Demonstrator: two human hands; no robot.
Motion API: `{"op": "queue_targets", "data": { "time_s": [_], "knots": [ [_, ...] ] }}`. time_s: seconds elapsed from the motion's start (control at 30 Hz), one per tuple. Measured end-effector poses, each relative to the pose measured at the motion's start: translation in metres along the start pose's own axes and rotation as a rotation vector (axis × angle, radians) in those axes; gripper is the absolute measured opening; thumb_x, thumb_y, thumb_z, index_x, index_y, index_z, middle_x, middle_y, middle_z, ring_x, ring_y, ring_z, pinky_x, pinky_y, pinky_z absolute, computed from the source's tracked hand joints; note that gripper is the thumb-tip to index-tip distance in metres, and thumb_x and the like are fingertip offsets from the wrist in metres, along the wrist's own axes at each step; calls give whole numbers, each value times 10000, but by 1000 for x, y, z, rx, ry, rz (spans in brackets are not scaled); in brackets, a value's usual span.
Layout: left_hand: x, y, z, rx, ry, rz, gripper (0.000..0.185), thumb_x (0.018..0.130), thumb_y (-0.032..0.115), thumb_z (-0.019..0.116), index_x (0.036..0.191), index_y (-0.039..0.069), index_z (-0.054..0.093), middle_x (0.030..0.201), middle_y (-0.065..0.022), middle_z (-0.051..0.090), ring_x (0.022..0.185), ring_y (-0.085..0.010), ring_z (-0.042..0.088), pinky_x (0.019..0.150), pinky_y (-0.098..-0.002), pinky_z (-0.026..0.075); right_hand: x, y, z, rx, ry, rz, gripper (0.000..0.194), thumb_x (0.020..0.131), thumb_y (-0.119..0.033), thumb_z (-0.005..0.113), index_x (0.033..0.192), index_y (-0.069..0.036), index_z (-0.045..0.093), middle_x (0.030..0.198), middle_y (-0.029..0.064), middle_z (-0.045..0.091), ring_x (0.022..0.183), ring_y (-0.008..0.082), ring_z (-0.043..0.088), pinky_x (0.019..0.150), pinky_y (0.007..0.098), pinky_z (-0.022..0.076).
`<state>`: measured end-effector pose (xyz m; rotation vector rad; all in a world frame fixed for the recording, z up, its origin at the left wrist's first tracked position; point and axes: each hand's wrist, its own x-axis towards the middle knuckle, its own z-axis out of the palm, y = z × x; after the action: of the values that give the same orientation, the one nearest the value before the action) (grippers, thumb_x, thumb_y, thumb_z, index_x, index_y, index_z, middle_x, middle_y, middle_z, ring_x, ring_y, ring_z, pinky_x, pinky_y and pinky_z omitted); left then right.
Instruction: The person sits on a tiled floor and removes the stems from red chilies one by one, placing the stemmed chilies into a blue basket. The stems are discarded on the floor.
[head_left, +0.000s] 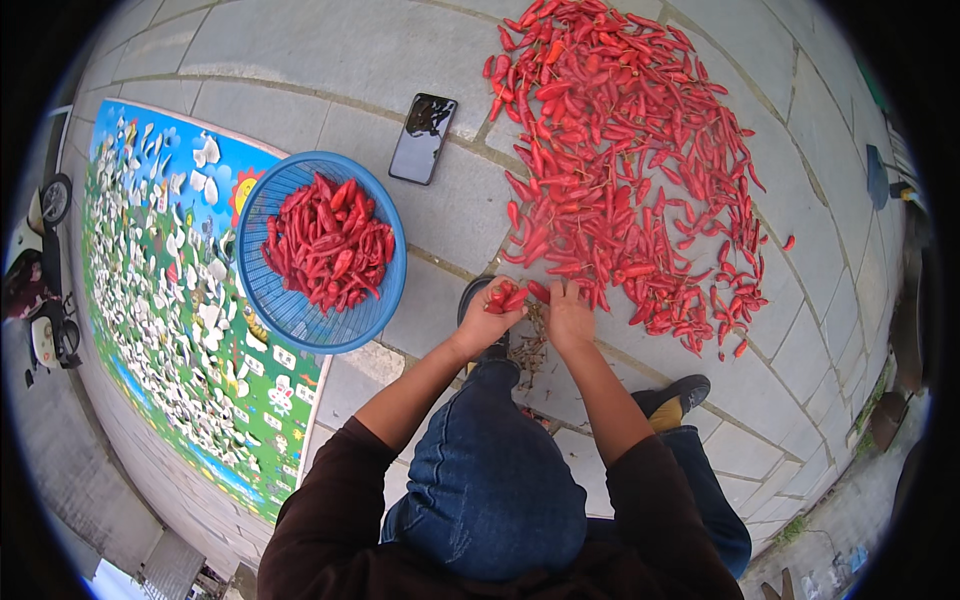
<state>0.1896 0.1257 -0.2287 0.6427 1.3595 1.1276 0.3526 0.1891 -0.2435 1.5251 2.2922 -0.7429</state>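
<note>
Several red chili peppers (510, 297) are bunched in my left hand (484, 319), above my shoe. My right hand (571, 319) is close beside it, its fingers on a single red chili (538, 291) between the two hands. Just beyond, a wide spread of red chilies with green stems (600, 142) covers the stone paving. To the left stands a round blue plastic basket (259, 292), with a heap of red chilies (330, 244) inside. Plucked stems (531, 352) lie in a small pile on the paving below my hands.
A smartphone (423, 139) lies on the paving between basket and chilies. Under the basket's left side, a colourful cartoon mat (289, 397) carries many white slices drying. My shoes (686, 394) flank the stem pile. A scooter (49, 300) stands at far left.
</note>
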Motion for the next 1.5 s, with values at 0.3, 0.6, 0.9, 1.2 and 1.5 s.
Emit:
{"op": "queue_targets", "data": {
  "time_s": [0.3, 0.6, 0.9, 1.2, 1.5],
  "knots": [
    [-4, -19, -2, 85, 32, -106, 229, 859, 122, 718, 1041, 20, 622, 927, -10, 640, 850, -90, 574, 795, -248, 467, 6, 15, 4, -66, 106, -157, 328, 778, -232, 700, 1027, -69, 562, 1074, 130, 538, 1034, 313, 541, 861, 421, 469],
    [-3, -26, 1, 96, 96, -20, 171, 861, 111, 714, 982, 21, 632, 845, 15, 606, 758, -66, 541, 689, -228, 456, 7, 0, 19, -88, 163, -145, 303, 752, -207, 719, 971, -55, 576, 1037, 122, 558, 1043, 309, 538, 854, 421, 468],
    [3, -5, -2, -146, 173, -367, 179, 868, 159, 705, 986, 33, 656, 812, -5, 629, 702, -71, 555, 624, -231, 460, -7, -21, 13, 777, 83, -115, 164, 818, -56, 682, 906, -31, 546, 785, 59, 526, 648, 132, 524, 603, 282, 457],
    [1, -5, -6, 57, -106, -33, 176, 858, 113, 710, 1001, 30, 651, 840, 15, 643, 771, -62, 570, 709, -248, 477, -8, -14, -31, 696, -100, -4, 290, 951, -292, 531, 854, -19, 539, 710, 154, 569, 677, 315, 580, 639, 389, 459],
    [-3, 14, -2, -108, -91, -344, 164, 895, 212, 667, 908, 49, 649, 695, 15, 579, 609, -69, 518, 544, -243, 417, -7, -13, -37, 770, -68, -147, 259, 952, -240, 512, 836, -9, 532, 717, 180, 552, 692, 376, 559, 627, 433, 436]
  ]
}}
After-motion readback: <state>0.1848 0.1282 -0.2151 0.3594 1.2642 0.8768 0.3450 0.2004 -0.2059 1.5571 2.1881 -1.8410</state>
